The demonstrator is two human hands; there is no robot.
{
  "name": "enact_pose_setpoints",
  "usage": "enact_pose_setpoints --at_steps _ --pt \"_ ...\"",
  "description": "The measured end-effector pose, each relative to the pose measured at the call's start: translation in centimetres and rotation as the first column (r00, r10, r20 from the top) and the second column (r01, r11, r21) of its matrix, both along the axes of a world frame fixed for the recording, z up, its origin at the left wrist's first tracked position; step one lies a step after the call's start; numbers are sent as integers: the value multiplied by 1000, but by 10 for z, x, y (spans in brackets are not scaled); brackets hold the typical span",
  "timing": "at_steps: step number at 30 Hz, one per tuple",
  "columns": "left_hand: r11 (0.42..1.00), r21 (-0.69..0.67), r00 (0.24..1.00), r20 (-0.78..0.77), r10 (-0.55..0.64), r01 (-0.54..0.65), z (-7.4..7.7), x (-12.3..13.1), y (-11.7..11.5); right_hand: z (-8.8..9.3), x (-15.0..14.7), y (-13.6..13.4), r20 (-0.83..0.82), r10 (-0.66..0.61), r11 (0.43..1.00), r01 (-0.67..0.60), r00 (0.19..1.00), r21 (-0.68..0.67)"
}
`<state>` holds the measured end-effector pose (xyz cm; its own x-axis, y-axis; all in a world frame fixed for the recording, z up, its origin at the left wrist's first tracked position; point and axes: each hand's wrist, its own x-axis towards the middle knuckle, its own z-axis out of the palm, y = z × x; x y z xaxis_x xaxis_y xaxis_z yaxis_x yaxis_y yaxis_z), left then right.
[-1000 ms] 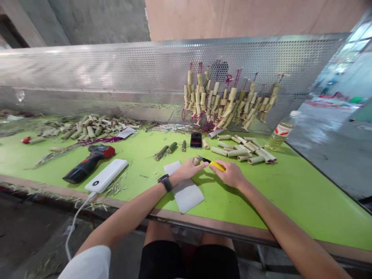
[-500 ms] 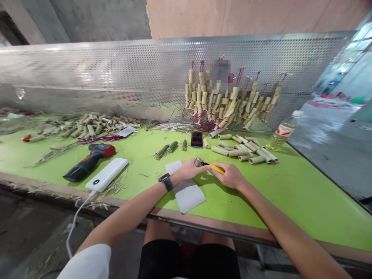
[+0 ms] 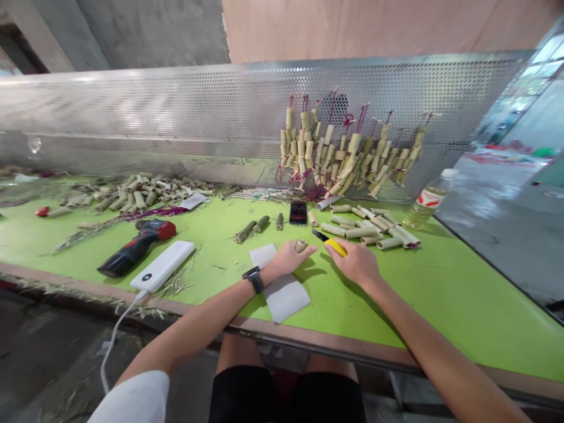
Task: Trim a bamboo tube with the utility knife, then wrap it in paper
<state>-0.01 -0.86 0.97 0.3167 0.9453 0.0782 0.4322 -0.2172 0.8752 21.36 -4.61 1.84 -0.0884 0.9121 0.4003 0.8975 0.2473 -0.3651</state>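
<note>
My left hand (image 3: 288, 259), with a dark watch (image 3: 252, 276) on its wrist, is closed around a short bamboo piece (image 3: 300, 245); only its end shows past the fingers. In my right hand (image 3: 358, 261) is a yellow utility knife (image 3: 335, 247), its dark blade pointing up and left, apart from the bamboo. Two white paper sheets (image 3: 287, 298) lie under and beside my left forearm. Just beyond the hands stand a small dark-screened device (image 3: 298, 212) and a few loose bamboo pieces (image 3: 262, 223).
A cordless drill (image 3: 137, 247) and a white power bank (image 3: 163, 265) with a cable lie at left. Behind them is a bamboo heap (image 3: 136, 191). Cut bamboo tubes (image 3: 370, 226) and an oil-coloured bottle (image 3: 426, 200) sit at right. Strung bamboo figures (image 3: 348, 153) lean on the perforated metal panel (image 3: 198, 111).
The knife blade has come away from the bamboo piece. My right hand has moved slightly right, opening a gap between the hands; my left hand stays almost in place, its thumb now stretched out.
</note>
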Motion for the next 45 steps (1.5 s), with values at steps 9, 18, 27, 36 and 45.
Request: enact_pose_setpoints --at_steps 9,18,27,36,45 --pt "987 -118 991 79 -104 113 -1 -5 4 0 -4 -5 -131 223 957 -242 966 -157" --pt "980 10 979 42 -201 201 -2 -4 4 3 -4 -6 -164 257 934 -288 953 -214" --pt "976 30 974 53 -219 217 -2 -3 3 3 -2 -7 -229 301 908 -352 926 -228" --pt "986 85 990 -15 -140 141 5 -2 1 3 -8 -8 -139 209 956 -232 968 -180" --pt "993 38 992 -72 -108 111 2 -2 5 -4 -14 -9 111 38 999 -41 993 25"
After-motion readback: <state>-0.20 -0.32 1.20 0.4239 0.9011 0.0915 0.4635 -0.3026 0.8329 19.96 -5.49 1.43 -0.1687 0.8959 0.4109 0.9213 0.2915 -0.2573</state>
